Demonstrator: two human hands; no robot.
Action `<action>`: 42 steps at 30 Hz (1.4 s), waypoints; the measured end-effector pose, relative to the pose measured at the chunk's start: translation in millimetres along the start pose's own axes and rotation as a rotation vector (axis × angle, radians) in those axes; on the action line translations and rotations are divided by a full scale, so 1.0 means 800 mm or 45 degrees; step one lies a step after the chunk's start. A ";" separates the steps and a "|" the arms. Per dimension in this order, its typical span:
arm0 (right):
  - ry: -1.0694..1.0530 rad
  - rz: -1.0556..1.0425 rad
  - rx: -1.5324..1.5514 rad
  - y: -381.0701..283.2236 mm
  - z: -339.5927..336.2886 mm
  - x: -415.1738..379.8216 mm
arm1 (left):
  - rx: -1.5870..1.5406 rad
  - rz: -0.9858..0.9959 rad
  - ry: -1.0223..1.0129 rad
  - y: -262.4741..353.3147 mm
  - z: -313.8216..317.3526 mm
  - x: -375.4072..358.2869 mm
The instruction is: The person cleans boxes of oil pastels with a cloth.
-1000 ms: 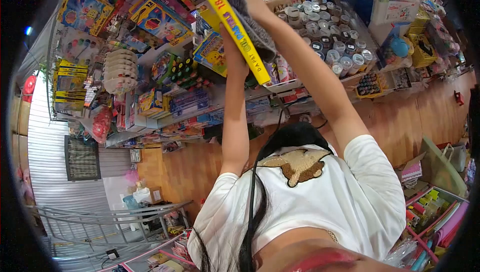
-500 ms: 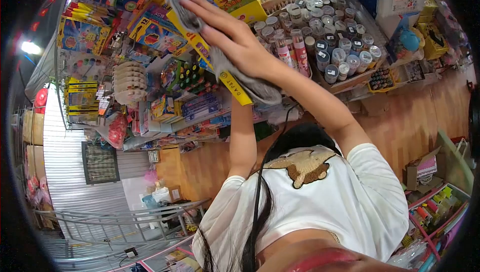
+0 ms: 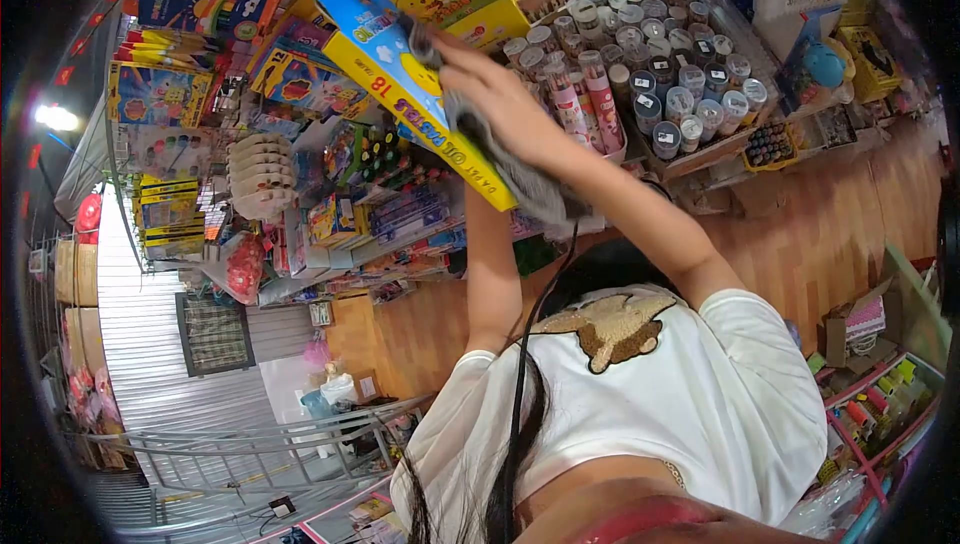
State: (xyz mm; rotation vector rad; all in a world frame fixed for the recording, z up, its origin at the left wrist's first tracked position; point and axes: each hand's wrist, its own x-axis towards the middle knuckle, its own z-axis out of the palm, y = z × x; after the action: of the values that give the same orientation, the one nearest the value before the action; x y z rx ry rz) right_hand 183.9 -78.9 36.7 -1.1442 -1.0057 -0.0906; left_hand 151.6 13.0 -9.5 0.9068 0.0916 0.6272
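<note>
Your right hand (image 3: 515,119) grips the grey cloth (image 3: 532,189); uneven pressure could tip the oil pastels box (image 3: 400,102) from your left hand, its grip hidden.

One held oil pastels box (image 3: 418,109), one grey cloth (image 3: 535,189), two forearms (image 3: 655,214), one visible hand (image 3: 505,109), many lidded tubs (image 3: 680,102)

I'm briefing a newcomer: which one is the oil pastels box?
From the white T-shirt, follow the right arm to the bare right hand. Under its fuzzy grey cloth tilts a flat blue box, its yellow side reading "OIL PASTELS 18"; unlike neighbouring packs, it touches cloth.
</note>
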 end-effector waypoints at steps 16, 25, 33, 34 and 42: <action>0.047 -0.001 0.047 0.067 0.026 0.115 | 0.010 -0.049 -0.038 -0.008 -0.001 0.007; 0.057 0.229 0.244 -0.016 -0.004 -0.021 | 0.020 -0.070 -0.055 -0.015 0.002 0.006; 0.140 -0.234 0.058 -0.041 0.014 0.047 | 0.032 -0.080 -0.062 -0.009 -0.001 -0.001; 0.154 -0.208 0.034 -0.024 0.020 0.063 | 0.020 -0.072 -0.067 -0.010 -0.001 0.001; -0.177 0.096 -0.247 0.104 0.003 0.093 | 0.039 -0.092 -0.087 -0.013 0.001 0.005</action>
State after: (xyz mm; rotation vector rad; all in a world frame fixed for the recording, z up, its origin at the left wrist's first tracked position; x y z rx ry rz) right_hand 269.3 -8.1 29.8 -1.3790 -1.0929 -0.0499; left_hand 160.0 10.1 -16.3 0.9494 0.0722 0.5282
